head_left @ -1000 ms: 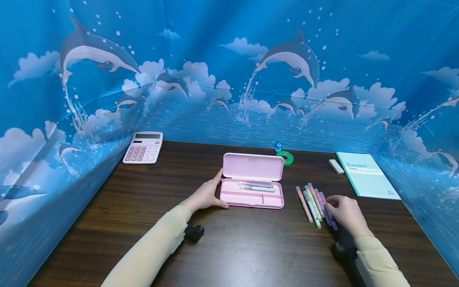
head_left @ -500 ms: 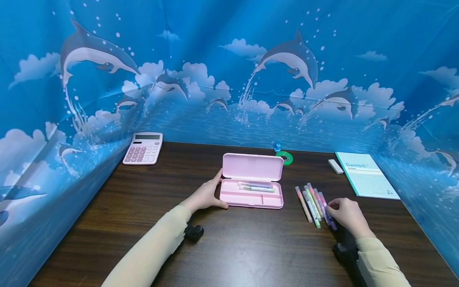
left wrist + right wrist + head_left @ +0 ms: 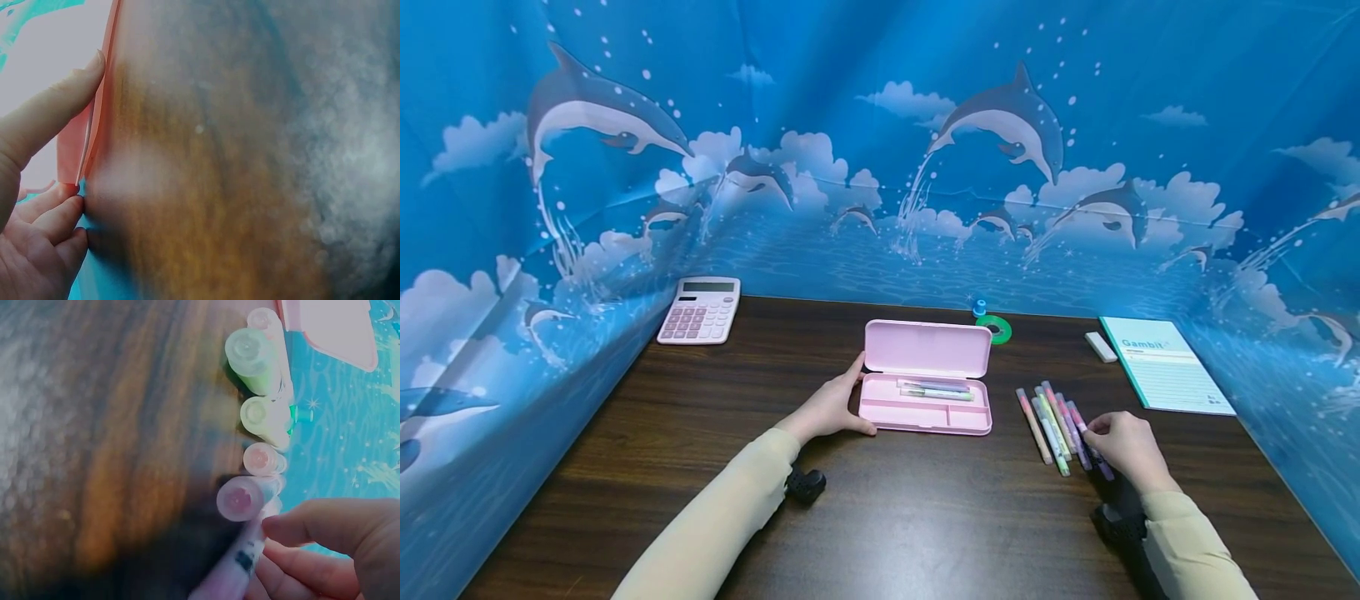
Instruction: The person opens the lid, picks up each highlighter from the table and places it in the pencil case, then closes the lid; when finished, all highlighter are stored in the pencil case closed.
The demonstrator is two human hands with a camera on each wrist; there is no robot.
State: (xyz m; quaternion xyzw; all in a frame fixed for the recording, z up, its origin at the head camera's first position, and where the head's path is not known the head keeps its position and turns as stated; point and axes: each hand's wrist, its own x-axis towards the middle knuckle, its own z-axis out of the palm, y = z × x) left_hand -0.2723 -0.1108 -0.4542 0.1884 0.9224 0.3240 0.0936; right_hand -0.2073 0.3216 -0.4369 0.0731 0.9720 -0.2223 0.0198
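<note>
An open pink pencil case [image 3: 891, 416] lies mid-table in the head view, with a few pens [image 3: 936, 391] in its rear compartment. My left hand [image 3: 826, 408] holds the case's left end, thumb at the front corner and fingers toward the hinge side; the left wrist view shows the thumb [image 3: 56, 106] along the pink edge. To the right lies a row of several coloured markers [image 3: 1052, 429]. My right hand [image 3: 1126, 448] pinches the rightmost one, a purple marker [image 3: 228, 572], between thumb and fingers. Its lower end angles away from the neighbouring markers.
A white and pink calculator [image 3: 702, 311] sits at the back left. Behind the case are a green tape roll [image 3: 997, 329] and a small blue item [image 3: 979, 308]. A white eraser [image 3: 1101, 347] and a notepad [image 3: 1167, 365] lie at the back right, before a dolphin-print curtain [image 3: 820, 217].
The lower end of the purple marker has swung right, apart from the others, with my right hand's fingers on it. My left hand and the case stay in place.
</note>
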